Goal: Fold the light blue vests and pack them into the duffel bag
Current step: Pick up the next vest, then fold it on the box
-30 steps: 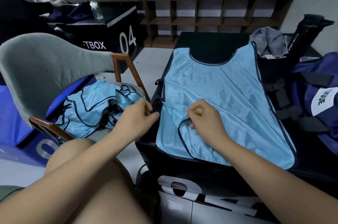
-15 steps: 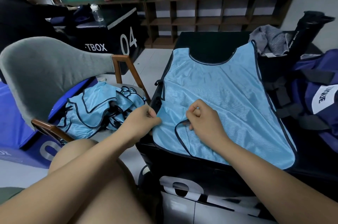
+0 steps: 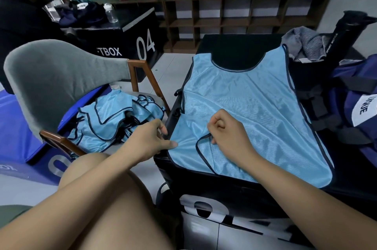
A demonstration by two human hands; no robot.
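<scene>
My left hand [image 3: 151, 139] pinches the light blue vest [image 3: 255, 102] at its near-left edge. My right hand [image 3: 230, 131], fingers curled, pinches its dark trim close by. The vest lies flat beyond both grips on the black box [image 3: 234, 49], with the duffel bag [image 3: 357, 94] right of my right hand.

Vest [image 3: 255, 106]: sheeny mesh cloth; chair [image 3: 61, 78]: matt fabric, perhaps glossy wood arms.

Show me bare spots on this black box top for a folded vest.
Free: the black box top beyond the neckline of the spread vest, bordered right by the grey striped cloth. Crowded: the right side, where the duffel bag presses close; the near edge, where the left hand and right hand pinch it; the chair seat, under the vest pile.
</scene>
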